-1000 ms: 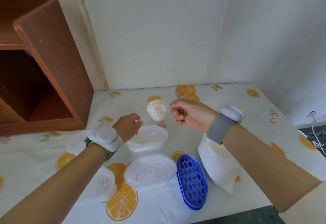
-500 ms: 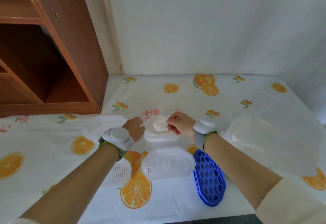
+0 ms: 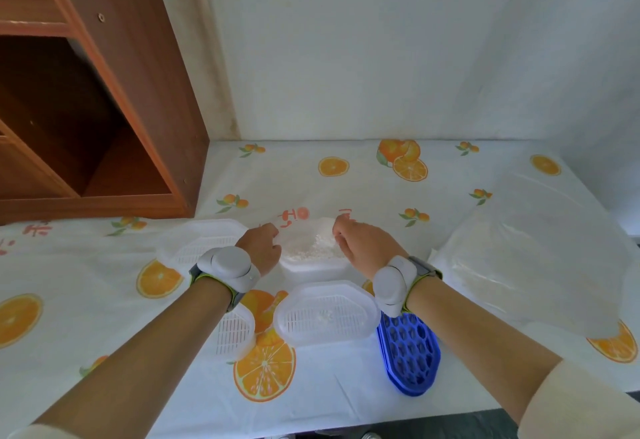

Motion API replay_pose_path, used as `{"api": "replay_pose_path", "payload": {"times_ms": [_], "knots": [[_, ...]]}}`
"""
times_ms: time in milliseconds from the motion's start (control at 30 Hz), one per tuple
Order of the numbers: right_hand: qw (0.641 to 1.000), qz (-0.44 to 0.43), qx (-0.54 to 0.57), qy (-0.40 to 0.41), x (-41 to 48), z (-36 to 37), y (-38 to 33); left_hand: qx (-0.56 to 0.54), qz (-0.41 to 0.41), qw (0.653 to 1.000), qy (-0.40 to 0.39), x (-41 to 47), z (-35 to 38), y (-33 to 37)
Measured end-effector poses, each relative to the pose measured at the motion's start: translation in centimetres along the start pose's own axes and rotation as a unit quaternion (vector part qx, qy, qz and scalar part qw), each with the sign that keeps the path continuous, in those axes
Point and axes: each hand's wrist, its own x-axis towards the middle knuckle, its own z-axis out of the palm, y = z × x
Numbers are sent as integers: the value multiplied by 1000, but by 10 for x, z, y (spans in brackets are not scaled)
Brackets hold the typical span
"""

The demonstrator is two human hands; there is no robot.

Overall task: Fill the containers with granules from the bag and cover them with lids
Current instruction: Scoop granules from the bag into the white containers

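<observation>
In the head view, the work looks to be at an early stage. One white container (image 3: 311, 270) sits mid-counter (image 3: 346, 400) with a shallow heap of granules (image 3: 313, 251) in it, not yet level with the rim, and it has no lid on.

The left hand (image 3: 261, 248) is at its 9 o'clock edge, its grip curled against the rim as if steadying it. The right hand (image 3: 363, 248) hangs over the 3 o'clock edge with fingers bent downward. Whether they pinch anything cannot be told.

From the container:
- The bag (image 3: 519, 258) lies at 3 o'clock, slumped and still well stocked.
- A slotted white tray (image 3: 287, 317) at 6 o'clock holds only a few stray grains.
- A second tray (image 3: 235, 331) at 7 o'clock and a third tray (image 3: 204, 241) at 9 o'clock look unfilled.
- The blue lid (image 3: 408, 352) rests at 5 o'clock, apart from any container.

So by this reading most of the filling and all of the covering remain.
</observation>
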Motion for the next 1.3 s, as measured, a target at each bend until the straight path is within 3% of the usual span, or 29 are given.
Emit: {"api": "replay_pose_path", "payload": {"times_ms": [300, 500, 733, 933, 1300], "knots": [[998, -9, -37, 43, -21, -12, 22, -5, -11, 1000, 10, -5, 2, 2], [999, 0, 13, 38, -28, -14, 20, 0, -15, 1000, 14, -13, -3, 5], [971, 14, 214, 100, -29, -42, 18, -20, 11, 999, 37, -20, -16, 24], [935, 24, 309, 173, -48, -101, 28, -84, 101, 991, 23, -32, -22, 83], [922, 133, 257, 257, -127, -161, 97, -106, 253, 961, -34, -54, -9, 201]]}}
